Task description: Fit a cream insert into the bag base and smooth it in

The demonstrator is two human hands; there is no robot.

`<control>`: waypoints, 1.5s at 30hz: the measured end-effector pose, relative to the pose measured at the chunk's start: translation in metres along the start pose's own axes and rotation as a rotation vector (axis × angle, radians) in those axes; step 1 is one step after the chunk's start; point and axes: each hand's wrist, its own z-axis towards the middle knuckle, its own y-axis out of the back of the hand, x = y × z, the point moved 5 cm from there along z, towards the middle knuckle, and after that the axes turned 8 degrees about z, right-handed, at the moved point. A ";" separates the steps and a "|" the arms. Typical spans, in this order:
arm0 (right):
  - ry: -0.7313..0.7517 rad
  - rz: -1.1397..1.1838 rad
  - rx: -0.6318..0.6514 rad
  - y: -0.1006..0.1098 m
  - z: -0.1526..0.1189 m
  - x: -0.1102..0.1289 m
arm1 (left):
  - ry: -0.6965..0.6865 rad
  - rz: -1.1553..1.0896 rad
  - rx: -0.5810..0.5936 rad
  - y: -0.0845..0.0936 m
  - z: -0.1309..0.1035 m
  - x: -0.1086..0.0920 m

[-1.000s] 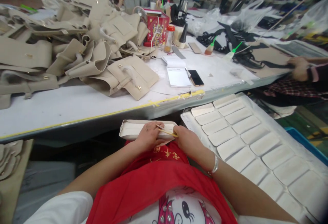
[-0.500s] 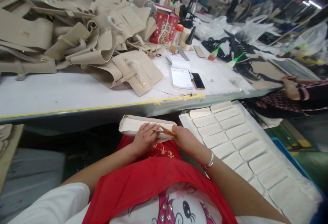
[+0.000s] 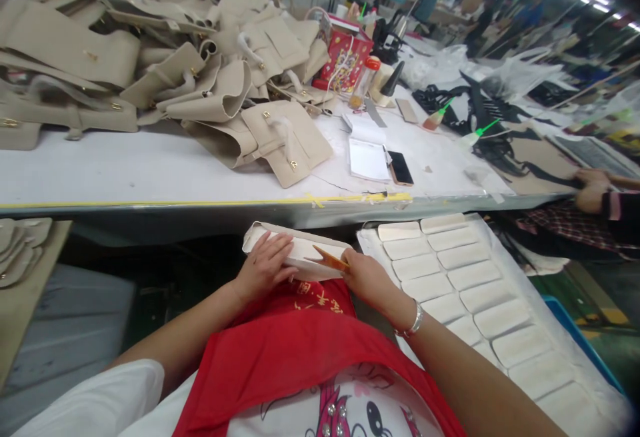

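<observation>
A long pale beige piece (image 3: 305,250) with a raised rim lies across my lap, on the red apron (image 3: 310,344). My left hand (image 3: 267,260) rests on its left part, fingers spread over the near side and top. In my right hand (image 3: 363,274), at the piece's right end, is an orange-brown pointed tool (image 3: 331,259) with two prongs spread apart, pointing left over the pale surface. It looks like tweezers or small scissors; which one I cannot tell.
Beige bag parts (image 3: 200,77) heap on the white table (image 3: 125,170), with a notepad (image 3: 369,157) and phone (image 3: 401,168) near its edge. At right a slanted board (image 3: 370,240) holds rows of pale pieces. A person's hand (image 3: 593,190) is far right.
My left hand has slid left along the piece and away from the tool, its fingers now spread. The tool's prongs show more clearly. The whole view has shifted slightly.
</observation>
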 end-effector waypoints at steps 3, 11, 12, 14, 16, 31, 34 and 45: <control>0.109 0.082 0.029 0.003 -0.003 -0.001 | -0.004 0.036 -0.020 0.008 -0.007 0.004; 0.358 0.454 -0.041 0.008 -0.017 -0.017 | -0.124 -0.033 -0.068 -0.005 0.006 -0.025; 0.336 0.466 -0.049 0.007 -0.016 -0.017 | -0.133 -0.039 -0.057 -0.007 0.009 -0.027; 0.252 0.443 -0.041 0.004 -0.011 -0.014 | -0.144 -0.060 -0.020 -0.011 0.015 -0.031; 0.151 0.410 -0.024 0.001 -0.004 -0.012 | -0.125 -0.093 0.014 -0.014 0.020 -0.033; 0.314 0.254 0.017 0.005 -0.001 -0.005 | -0.030 -0.155 0.119 -0.020 0.030 -0.031; 0.180 0.268 0.063 0.005 0.003 -0.001 | -0.008 -0.210 0.157 -0.021 0.032 -0.029; 0.193 0.211 0.140 0.005 0.014 0.007 | 0.057 -0.342 0.299 -0.023 0.043 -0.016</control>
